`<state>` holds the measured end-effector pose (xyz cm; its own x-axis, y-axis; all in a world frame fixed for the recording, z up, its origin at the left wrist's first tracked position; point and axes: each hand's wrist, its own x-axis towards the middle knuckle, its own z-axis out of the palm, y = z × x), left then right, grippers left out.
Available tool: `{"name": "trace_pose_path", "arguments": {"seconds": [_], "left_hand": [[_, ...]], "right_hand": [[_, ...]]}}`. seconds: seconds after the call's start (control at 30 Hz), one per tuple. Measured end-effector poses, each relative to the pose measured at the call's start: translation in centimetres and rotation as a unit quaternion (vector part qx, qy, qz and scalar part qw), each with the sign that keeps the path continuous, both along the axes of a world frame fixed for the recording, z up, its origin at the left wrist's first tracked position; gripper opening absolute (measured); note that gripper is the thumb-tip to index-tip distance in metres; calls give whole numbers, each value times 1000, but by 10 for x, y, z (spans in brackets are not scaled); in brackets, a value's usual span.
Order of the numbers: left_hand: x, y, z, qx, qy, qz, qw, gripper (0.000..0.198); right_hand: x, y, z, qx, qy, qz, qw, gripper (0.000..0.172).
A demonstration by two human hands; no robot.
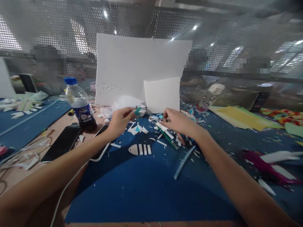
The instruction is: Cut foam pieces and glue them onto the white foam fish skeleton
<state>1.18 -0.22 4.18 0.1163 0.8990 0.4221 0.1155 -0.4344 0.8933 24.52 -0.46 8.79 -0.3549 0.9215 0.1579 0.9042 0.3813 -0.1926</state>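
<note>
My left hand (120,122) pinches a small teal piece (137,111) between thumb and fingers, above the far part of the blue mat (132,186). Over a heap of scraps, my right hand (178,122) has its fingers drawn together, but what they hold, if anything, cannot be made out. Just below it lies a green, thin-bladed tool (167,135), perhaps a cutter. Between the hands and me, a white fish head shape (133,149) and several white strips (145,149) lie in a row like a fish. A grey-blue strip (184,162) rests to the right.
A Pepsi bottle (81,108) and a black phone (62,143) stand and lie at left, beside a white cable (71,183). White boards (142,60) lean at the back. Yellow sheets (243,117) and a purple object (272,167) are at right.
</note>
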Motion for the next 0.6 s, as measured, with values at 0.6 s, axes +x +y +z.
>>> {"name": "trace_pose_path", "arguments": {"seconds": [0.6], "left_hand": [[1,-39,-31,-131,-102,-50,985,43]], "right_hand": [[35,7,-58,-42,17,-65,997,23]]}}
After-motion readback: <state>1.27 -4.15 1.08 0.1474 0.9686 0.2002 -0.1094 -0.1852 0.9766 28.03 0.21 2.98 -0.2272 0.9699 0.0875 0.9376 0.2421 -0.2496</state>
